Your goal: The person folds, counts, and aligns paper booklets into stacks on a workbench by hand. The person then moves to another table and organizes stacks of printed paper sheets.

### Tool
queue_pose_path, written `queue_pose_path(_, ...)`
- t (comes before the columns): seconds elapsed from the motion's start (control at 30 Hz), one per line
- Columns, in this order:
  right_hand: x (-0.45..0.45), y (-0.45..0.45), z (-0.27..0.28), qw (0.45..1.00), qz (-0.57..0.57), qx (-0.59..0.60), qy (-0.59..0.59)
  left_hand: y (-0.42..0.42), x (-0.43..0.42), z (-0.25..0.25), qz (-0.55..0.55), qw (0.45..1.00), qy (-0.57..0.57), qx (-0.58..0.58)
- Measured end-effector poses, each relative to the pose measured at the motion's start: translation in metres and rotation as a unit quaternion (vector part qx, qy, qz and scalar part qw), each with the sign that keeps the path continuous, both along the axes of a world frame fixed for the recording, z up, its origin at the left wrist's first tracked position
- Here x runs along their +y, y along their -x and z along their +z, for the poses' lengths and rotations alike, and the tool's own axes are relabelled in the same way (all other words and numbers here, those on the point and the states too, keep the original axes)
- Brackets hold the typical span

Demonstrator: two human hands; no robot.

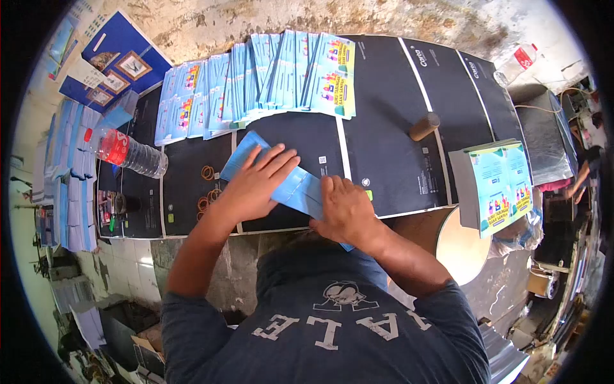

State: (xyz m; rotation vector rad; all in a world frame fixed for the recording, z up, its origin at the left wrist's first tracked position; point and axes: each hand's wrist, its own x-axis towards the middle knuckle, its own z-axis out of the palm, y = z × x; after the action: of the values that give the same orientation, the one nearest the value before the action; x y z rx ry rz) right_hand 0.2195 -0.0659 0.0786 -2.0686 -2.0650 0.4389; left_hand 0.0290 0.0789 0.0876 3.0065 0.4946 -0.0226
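A light-blue printed booklet point(297, 191) lies slantwise on the black table near its front edge. My left hand point(256, 184) rests on its upper left part, palm down with the fingers stretched out and slightly apart. At the booklet's lower right end, my right hand point(348, 210) has its fingers curled and pressed onto it, the fingertips partly hidden. A small blue corner shows below my right wrist. Behind my hands, a long row of overlapping blue and yellow booklets point(268, 70) fans across the table's back.
A plastic bottle point(137, 153) with a red label lies at the left, near several rubber bands point(203, 205). On the right are a short wooden cylinder point(425, 127) and a thick booklet stack point(495, 185) at the table edge. A round stool point(457, 246) stands below.
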Motion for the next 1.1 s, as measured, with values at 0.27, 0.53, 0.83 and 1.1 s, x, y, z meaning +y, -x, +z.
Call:
queue_pose_path(0.27, 0.006, -0.004, 0.003, 1.0, 0.009, 0.012, 0.01, 0.0, -0.005, -0.013, 0.041, 0.999, 0.013, -0.017)
queue_pose_path(0.53, 0.042, -0.065, 0.021, 0.981, 0.193, 0.027, 0.022, -0.03, -0.018, 0.015, 0.125, 0.983, 0.118, 0.058)
queue_pose_path(0.83, 0.032, -0.058, 0.041, 0.961, -0.044, -0.029, -0.272, -0.059, -0.054, 0.032, 0.268, 0.954, 0.122, -0.063)
queue_pose_path(1.1, -0.006, -0.008, -0.063, 0.815, -0.211, 0.538, -0.046, -0.054, -0.094, -0.002, 0.431, 0.863, 0.258, -0.057)
